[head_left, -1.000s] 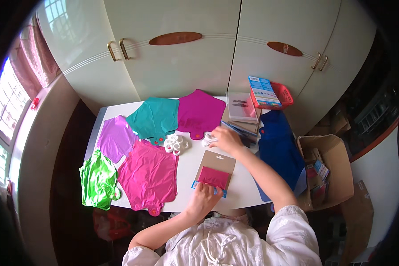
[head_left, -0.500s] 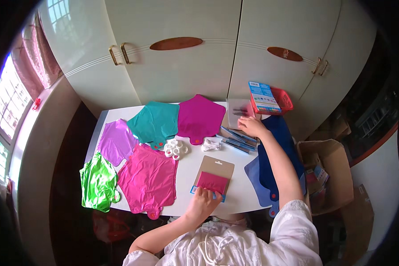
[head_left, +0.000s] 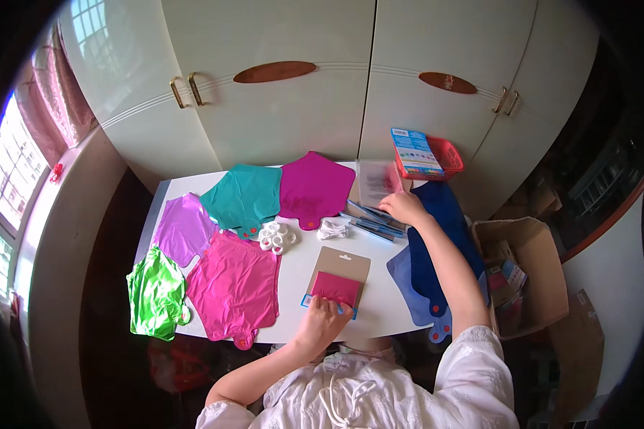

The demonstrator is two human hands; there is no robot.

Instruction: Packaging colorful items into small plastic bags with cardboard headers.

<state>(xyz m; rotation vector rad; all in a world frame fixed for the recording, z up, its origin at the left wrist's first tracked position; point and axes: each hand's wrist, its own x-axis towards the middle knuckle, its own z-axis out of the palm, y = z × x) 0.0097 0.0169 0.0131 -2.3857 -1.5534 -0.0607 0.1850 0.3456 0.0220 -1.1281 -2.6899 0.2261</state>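
Head view, from left to right: flat foil balloons (head_left: 234, 286) cover the white table (head_left: 383, 322) at 9 o'clock. The left hand (head_left: 320, 322) presses with closed fingers the pink packet on a brown card (head_left: 338, 282) near 6 o'clock. The right hand (head_left: 402, 206) closes on a stack of packets (head_left: 376, 187) at 2 o'clock. I think the stack can slide off, because only one hand holds it.

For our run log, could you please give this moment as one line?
left hand: on pink packet | right hand: on flat packs | table: foil balloons
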